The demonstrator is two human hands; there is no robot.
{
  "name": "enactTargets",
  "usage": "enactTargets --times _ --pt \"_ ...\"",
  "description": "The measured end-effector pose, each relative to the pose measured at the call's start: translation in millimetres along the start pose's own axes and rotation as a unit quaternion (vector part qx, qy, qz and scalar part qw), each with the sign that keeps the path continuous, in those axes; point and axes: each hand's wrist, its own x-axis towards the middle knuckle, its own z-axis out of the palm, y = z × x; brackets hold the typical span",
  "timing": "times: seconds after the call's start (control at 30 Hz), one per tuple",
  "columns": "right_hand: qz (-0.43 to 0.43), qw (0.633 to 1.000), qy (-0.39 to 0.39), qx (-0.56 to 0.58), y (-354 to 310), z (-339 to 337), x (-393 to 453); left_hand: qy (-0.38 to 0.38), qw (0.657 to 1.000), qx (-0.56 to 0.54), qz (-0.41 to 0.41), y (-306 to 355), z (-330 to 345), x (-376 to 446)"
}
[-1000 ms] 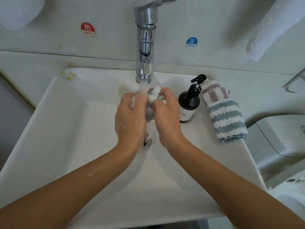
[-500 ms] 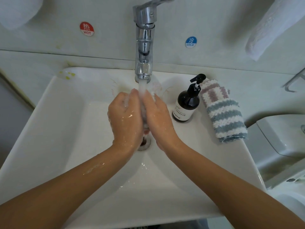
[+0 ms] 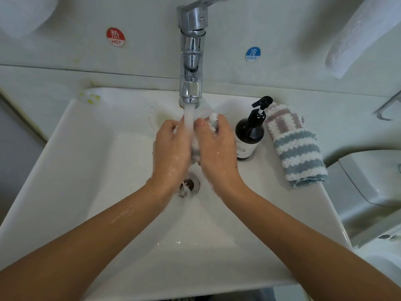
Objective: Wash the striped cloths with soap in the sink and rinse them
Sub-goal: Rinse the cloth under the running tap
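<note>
A wet, bunched striped cloth (image 3: pixel 213 120) is squeezed between my left hand (image 3: pixel 171 148) and my right hand (image 3: pixel 217 148) over the white sink (image 3: pixel 86 170). Both hands grip it, fingers curled round it, right under the running stream from the chrome tap (image 3: pixel 192 61). Most of the cloth is hidden by my hands. A second striped cloth (image 3: pixel 297 146), folded, with pink and blue-grey bands, lies on the sink's right rim. Beside it stands a dark soap pump bottle (image 3: pixel 249 135), close to my right hand.
The drain (image 3: pixel 189 184) lies below my wrists with water running into it. Hot (image 3: pixel 115 36) and cold (image 3: pixel 253 54) stickers are on the back wall. A white towel (image 3: pixel 358 35) hangs at the upper right. A grey fixture (image 3: pixel 373 177) stands right of the sink.
My hands have rubbed the cloth together under the stream, shifting slightly; the cloth now bulges out above my right fingers again. The water keeps running.
</note>
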Motion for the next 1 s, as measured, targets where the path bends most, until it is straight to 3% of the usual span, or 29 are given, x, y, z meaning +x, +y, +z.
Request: enactTargets --times 0.2,0.4,0.57,0.9,1.0 --pt "-0.009 1.0 -0.003 0.012 -1 -2 1 -0.006 0.998 0.041 -0.044 3 -2 4" --pt "0.053 0.995 -0.062 0.053 2 2 -5 0.039 0.999 -0.003 0.035 -2 -2 -10" --pt "0.111 0.989 -0.1 0.02 4 7 -6 0.109 0.99 -0.01 0.083 -2 -2 -12" --pt "0.053 0.988 -0.039 -0.136 -6 10 -3 0.085 0.992 -0.007 0.096 3 1 -4" --pt "0.049 0.993 -0.03 -0.103 -6 7 0 0.069 0.99 0.048 0.115 2 2 2"
